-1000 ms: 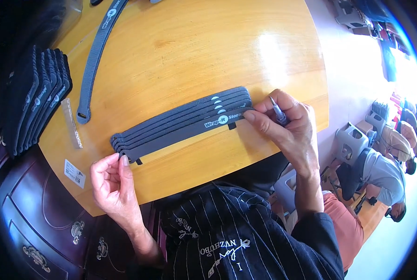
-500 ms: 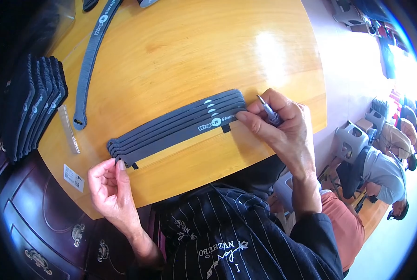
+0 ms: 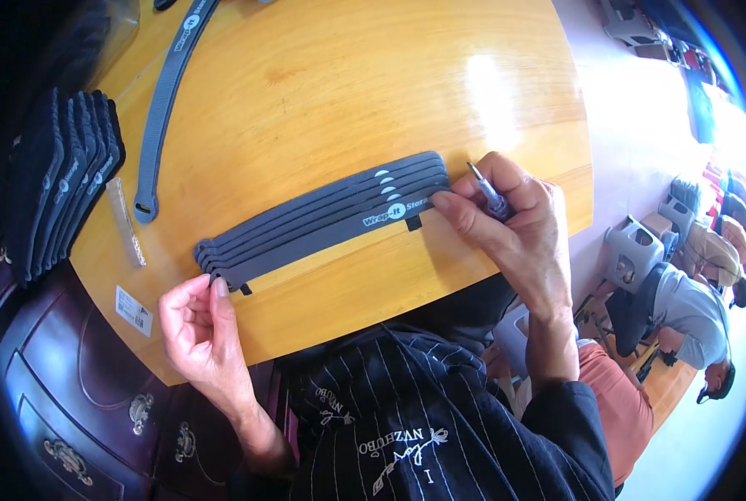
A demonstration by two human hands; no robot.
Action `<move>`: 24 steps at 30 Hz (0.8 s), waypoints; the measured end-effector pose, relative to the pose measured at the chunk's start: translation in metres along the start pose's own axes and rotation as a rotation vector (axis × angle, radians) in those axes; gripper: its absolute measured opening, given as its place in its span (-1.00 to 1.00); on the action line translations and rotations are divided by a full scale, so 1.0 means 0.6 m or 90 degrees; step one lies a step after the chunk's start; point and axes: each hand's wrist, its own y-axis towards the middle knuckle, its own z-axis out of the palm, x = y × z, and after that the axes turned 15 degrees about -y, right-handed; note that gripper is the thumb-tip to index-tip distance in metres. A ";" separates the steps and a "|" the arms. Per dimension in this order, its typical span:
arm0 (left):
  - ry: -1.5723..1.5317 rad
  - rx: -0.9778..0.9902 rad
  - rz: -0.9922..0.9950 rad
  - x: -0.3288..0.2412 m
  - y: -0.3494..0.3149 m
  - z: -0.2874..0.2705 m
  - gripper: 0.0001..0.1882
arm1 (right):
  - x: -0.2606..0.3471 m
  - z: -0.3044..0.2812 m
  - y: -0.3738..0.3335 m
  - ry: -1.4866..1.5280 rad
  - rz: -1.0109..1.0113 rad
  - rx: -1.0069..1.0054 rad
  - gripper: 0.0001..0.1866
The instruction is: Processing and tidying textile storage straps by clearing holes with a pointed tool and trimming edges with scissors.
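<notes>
A fanned stack of grey hook-and-loop straps with light printing lies across the wooden table in front of me. My left hand pinches the left end of the nearest strap between thumb and fingertips. At the other end, my right hand has its thumb and index finger closed on the same strap's corner. Tucked in that right hand is a slim tool with a pointed metal tip and a clear bluish handle, tip up. Two short black tabs stick out under the stack's near edge.
One long grey strap lies apart at the far left. Folded dark straps stand at the table's left edge, near a clear narrow strip and a white label. Dark drawers are below left; people and grey stools are at right.
The whole view has shifted slightly. Both hands keep their grip on the strap's ends, and the stack lies as before.
</notes>
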 end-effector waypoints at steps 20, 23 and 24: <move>-0.015 0.048 -0.151 -0.046 0.010 0.005 -0.87 | 0.011 -0.007 0.019 0.040 -0.023 0.060 -0.86; -0.040 0.066 -0.239 -0.054 0.023 -0.010 -0.89 | 0.027 -0.011 0.021 0.012 0.012 0.078 -0.86; -0.068 0.088 -0.286 -0.054 0.027 -0.015 -0.88 | 0.031 -0.013 0.021 0.004 0.050 0.089 -0.85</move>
